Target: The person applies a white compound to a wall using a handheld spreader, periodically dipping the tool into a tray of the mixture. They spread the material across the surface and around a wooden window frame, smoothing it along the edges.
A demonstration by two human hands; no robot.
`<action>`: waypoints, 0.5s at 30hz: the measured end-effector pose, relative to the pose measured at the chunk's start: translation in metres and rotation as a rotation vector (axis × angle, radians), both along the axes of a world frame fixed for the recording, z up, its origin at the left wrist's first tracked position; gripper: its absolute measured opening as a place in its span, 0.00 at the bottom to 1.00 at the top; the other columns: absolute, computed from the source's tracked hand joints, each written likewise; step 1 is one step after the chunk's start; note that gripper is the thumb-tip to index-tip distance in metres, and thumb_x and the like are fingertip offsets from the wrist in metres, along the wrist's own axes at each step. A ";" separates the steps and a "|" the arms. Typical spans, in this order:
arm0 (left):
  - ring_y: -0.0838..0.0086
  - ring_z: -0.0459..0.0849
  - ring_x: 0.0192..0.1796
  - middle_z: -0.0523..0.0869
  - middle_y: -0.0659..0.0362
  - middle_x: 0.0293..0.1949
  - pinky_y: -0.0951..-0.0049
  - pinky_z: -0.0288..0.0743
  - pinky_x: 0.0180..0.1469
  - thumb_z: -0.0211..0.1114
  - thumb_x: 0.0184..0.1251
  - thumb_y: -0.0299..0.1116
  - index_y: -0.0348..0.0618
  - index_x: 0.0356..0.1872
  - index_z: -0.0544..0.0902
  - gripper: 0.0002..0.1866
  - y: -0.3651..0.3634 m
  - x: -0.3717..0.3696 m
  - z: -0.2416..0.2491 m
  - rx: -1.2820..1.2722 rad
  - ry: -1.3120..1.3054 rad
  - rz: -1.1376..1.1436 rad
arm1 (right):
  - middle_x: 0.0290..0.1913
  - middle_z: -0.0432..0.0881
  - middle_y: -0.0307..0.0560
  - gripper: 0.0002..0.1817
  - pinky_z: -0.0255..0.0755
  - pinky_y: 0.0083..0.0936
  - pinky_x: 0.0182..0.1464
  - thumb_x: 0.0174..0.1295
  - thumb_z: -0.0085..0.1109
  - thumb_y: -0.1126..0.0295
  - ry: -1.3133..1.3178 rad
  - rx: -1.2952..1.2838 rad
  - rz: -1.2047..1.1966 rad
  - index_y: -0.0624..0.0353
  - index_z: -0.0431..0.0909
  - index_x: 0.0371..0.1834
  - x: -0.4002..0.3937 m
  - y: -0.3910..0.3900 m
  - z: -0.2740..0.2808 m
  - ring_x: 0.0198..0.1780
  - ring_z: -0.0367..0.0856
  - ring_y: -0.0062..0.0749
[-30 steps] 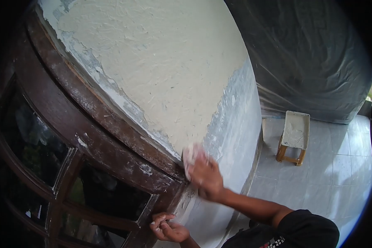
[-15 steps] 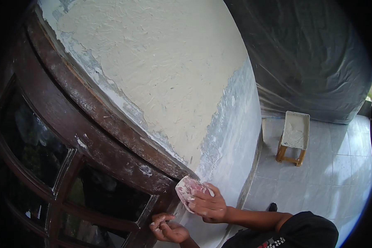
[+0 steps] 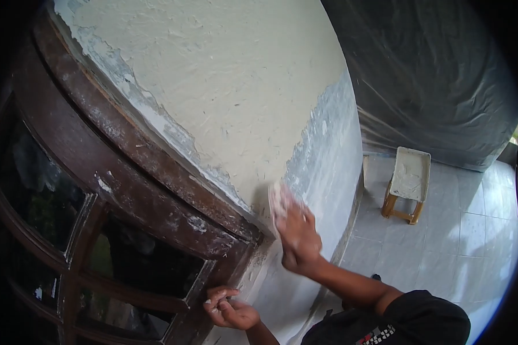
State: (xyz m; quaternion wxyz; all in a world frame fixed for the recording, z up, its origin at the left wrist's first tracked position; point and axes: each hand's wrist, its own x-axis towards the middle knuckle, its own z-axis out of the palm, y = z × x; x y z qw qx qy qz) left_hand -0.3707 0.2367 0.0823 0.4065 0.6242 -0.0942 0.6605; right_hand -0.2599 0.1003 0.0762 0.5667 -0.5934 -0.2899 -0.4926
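Observation:
My right hand (image 3: pixel 299 233) is closed on a flat spreader (image 3: pixel 273 206) smeared with pale filler; motion blurs its fingers. The spreader stands on edge against the wall (image 3: pixel 213 98), near the lower end of the rough cream coat, beside a bare grey-white strip. Lower left of it, my left hand (image 3: pixel 231 309) is curled, fingertips drawn in and marked with filler. Nothing shows in its fingers, and it is in front of the dark wooden window frame (image 3: pixel 138 190).
A shallow tray (image 3: pixel 411 172) of pale filler rests on a small yellow-brown stool (image 3: pixel 413 217) on the grey tiled floor (image 3: pixel 437 253). Dark plastic sheeting (image 3: pixel 431 75) hangs at the upper right. Glass panes fill the frame on the left.
My right hand has moved up the picture with the spreader, away from the window frame's corner onto the coated wall. My left hand is still curled; the view has shifted slightly.

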 end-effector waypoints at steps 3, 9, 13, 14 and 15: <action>0.71 0.73 0.25 0.76 0.53 0.23 0.71 0.67 0.31 0.51 0.69 0.35 0.33 0.40 0.75 0.13 0.003 0.000 -0.003 0.019 0.014 0.000 | 0.61 0.83 0.60 0.20 0.56 0.55 0.73 0.62 0.56 0.81 0.030 -0.089 -0.002 0.60 0.80 0.58 0.014 0.019 -0.008 0.69 0.76 0.60; 0.69 0.73 0.24 0.75 0.54 0.20 0.71 0.68 0.30 0.50 0.68 0.33 0.32 0.36 0.74 0.12 0.000 0.002 -0.002 -0.032 -0.016 -0.009 | 0.59 0.84 0.56 0.23 0.54 0.53 0.74 0.57 0.62 0.79 0.059 -0.340 0.179 0.53 0.83 0.57 -0.041 0.005 -0.043 0.69 0.76 0.56; 0.70 0.73 0.24 0.76 0.54 0.20 0.71 0.69 0.31 0.50 0.68 0.34 0.32 0.36 0.74 0.12 -0.001 0.000 -0.001 -0.003 0.016 0.003 | 0.58 0.84 0.58 0.24 0.56 0.51 0.72 0.56 0.63 0.83 0.031 -0.039 -0.016 0.61 0.80 0.58 0.003 0.008 -0.007 0.65 0.79 0.57; 0.70 0.73 0.24 0.76 0.54 0.20 0.71 0.70 0.31 0.50 0.68 0.34 0.31 0.36 0.74 0.13 0.000 0.001 -0.001 -0.005 0.009 0.015 | 0.58 0.84 0.55 0.22 0.55 0.52 0.74 0.57 0.62 0.83 0.031 -0.100 0.051 0.60 0.82 0.58 -0.001 0.018 -0.025 0.67 0.78 0.55; 0.70 0.73 0.24 0.76 0.54 0.20 0.71 0.70 0.31 0.50 0.68 0.34 0.31 0.36 0.74 0.13 0.001 0.001 -0.001 -0.003 0.002 0.025 | 0.59 0.84 0.53 0.22 0.54 0.52 0.75 0.58 0.61 0.82 0.016 -0.167 0.090 0.58 0.82 0.57 -0.012 0.025 -0.045 0.68 0.77 0.53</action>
